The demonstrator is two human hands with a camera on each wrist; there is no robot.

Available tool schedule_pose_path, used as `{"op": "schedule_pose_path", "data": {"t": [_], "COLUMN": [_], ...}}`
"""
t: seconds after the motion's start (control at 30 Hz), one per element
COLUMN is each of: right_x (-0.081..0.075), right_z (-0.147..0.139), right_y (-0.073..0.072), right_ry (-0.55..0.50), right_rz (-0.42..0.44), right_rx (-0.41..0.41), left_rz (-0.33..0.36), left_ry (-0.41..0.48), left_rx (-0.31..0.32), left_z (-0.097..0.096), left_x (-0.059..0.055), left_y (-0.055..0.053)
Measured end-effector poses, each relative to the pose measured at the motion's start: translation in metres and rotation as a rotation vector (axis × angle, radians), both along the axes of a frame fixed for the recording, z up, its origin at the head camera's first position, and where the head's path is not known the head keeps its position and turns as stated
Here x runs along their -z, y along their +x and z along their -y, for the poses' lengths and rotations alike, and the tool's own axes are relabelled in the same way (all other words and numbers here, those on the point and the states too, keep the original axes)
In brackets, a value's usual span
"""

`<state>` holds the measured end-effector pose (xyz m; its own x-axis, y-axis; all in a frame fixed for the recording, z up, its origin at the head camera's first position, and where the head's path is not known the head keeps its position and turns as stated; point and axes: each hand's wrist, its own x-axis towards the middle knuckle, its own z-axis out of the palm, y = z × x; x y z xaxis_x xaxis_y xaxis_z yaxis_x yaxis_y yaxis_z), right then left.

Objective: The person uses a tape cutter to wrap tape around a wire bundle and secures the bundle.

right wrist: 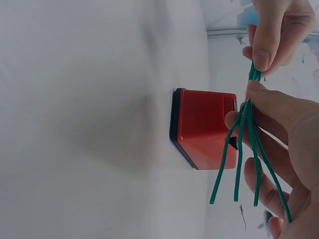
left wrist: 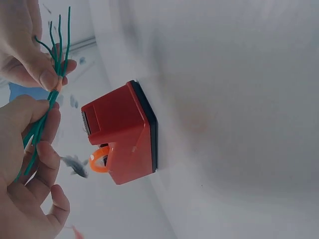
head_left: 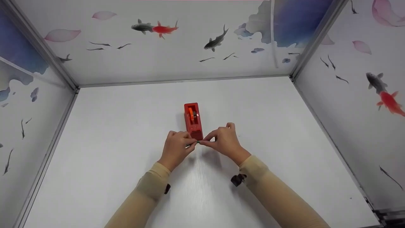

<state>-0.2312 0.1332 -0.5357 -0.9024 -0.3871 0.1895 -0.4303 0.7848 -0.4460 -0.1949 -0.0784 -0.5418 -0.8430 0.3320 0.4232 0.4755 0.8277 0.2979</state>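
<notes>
Both hands meet over the table just in front of a red tape dispenser [head_left: 193, 122], pinching a bundle of thin green wire-like strands [right wrist: 239, 149]. My left hand [head_left: 177, 147] grips one end of the bundle between thumb and fingers. Close beside it, my right hand [head_left: 225, 141] pinches the middle with thumb and forefinger. Past the right hand, several loose strand ends fan out in the right wrist view. A small orange-tinted patch shows between the two thumbs in the left wrist view; whether it is tape or skin I cannot tell.
The dispenser stands upright on the white table [head_left: 126, 126], with an orange tape roll [left wrist: 99, 159] in it and a serrated cutter [left wrist: 85, 123]. White panels printed with fish [head_left: 215, 41] enclose the back and both sides. Each wrist carries a small black device [head_left: 237, 180].
</notes>
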Motion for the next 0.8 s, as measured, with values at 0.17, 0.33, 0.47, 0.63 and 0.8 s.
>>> {"op": "schedule_pose_path", "data": {"t": [0.17, 0.33, 0.47, 0.63, 0.8], "right_x": [-0.001, 0.002, 0.003, 0.004, 0.008], "right_z": [-0.001, -0.005, -0.010, -0.016, -0.019], "right_y": [-0.002, -0.004, -0.005, -0.006, -0.006], "right_ry": [-0.059, -0.120, -0.190, -0.199, -0.307], "right_rz": [0.155, 0.228, 0.347, 0.427, 0.462], "right_rx": [0.023, 0.016, -0.019, -0.111, -0.140], "left_rz": [-0.039, -0.061, -0.062, -0.061, -0.035], "left_ry": [-0.041, -0.029, 0.008, 0.082, 0.114], "left_rx": [0.023, 0.024, 0.013, 0.007, 0.003], "left_z": [0.002, 0.004, 0.006, 0.009, 0.013], "left_x": [-0.001, 0.000, 0.001, 0.001, 0.001], "left_y": [-0.001, -0.002, -0.002, -0.001, 0.000]}}
